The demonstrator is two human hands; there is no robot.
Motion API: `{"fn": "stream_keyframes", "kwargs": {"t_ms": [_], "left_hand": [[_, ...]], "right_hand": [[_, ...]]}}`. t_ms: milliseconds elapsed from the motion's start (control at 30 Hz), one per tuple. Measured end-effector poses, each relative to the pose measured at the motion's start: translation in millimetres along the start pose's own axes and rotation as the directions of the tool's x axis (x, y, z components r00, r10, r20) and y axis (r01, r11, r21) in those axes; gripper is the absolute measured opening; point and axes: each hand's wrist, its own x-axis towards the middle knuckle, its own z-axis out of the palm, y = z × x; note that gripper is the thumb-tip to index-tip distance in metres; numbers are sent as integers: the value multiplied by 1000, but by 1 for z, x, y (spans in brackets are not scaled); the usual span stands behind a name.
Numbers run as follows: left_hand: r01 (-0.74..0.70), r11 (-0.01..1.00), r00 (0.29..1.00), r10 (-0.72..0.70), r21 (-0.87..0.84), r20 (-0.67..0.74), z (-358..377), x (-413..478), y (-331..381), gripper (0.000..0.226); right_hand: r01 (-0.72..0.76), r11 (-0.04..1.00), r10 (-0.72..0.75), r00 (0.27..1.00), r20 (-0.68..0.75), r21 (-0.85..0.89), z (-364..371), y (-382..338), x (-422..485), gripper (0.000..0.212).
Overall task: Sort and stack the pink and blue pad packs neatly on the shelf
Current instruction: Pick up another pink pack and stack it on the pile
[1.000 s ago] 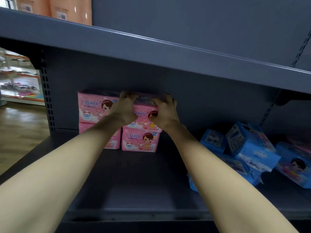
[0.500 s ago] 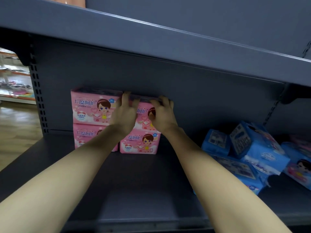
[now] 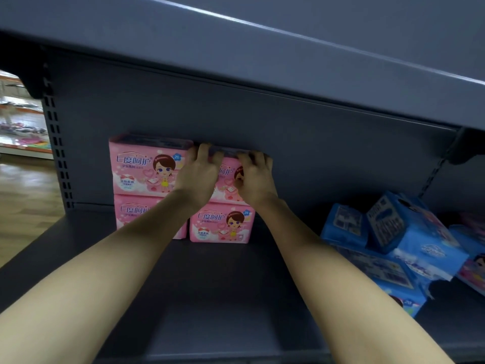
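Pack in hand: the top right pink pack (image 3: 227, 185) sits on the lower right pink pack (image 3: 221, 225), far back on the shelf (image 3: 210, 290). Only a strip of its front shows between the two hands.
Left hand: the left hand (image 3: 197, 174) holds the pack's left end with its fingers curled over the top edge, right beside the top left pink pack (image 3: 149, 166).
Right hand: the right hand (image 3: 256, 177) holds the right end with its fingers hooked over the top. The thumb is hidden.
Step, by my reading: squaring this pack onto the one beneath, so the pink half looks almost done.
Pink stack: two columns, each two high. The left column rests on the lower left pink pack (image 3: 130, 212), and the columns stand just beside each other.
Blue packs: the blue packs (image 3: 393, 240) lie in a tilted heap to the right, well apart from the pink stack and not yet sorted.
Risk, shove: the packs look soft and slick, so a sideways push could slide the top pack off line or nudge the left column askew.
Risk, release: if the pack overhangs the lower one's front, it may tip forward once the fingers let go.
Risk, heap: the topmost blue pack leans and could tumble when a pack under it is pulled out.
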Motion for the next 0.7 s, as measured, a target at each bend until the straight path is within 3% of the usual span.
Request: {"fn": "stream_keyframes", "kwargs": {"t_ms": [333, 567, 700], "left_hand": [[-9, 997, 995, 1, 83, 97, -15, -1, 7, 60], [-219, 947, 971, 188, 235, 147, -44, -16, 35, 67], [-285, 943, 944, 244, 174, 224, -52, -32, 59, 62]], "right_hand": [[-79, 986, 93, 991, 92, -144, -11, -12, -3, 59], [-157, 959, 185, 977, 105, -235, -38, -18, -28, 63], [-206, 936, 250, 960, 128, -285, -54, -14, -55, 56]]}}
